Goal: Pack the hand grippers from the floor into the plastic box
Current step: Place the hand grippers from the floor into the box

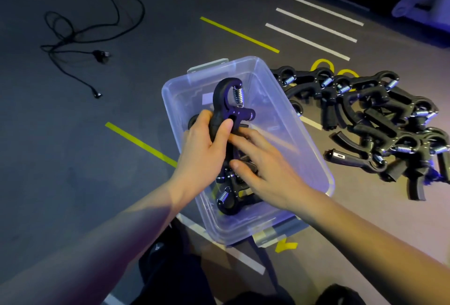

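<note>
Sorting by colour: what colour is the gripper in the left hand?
Black, with a silver spring; head view.

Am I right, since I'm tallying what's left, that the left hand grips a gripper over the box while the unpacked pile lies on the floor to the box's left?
Not quite. The pile lies on the floor to the right of the box, not the left; the head view shows this. The rest holds: the left hand grips a gripper over the box.
</note>
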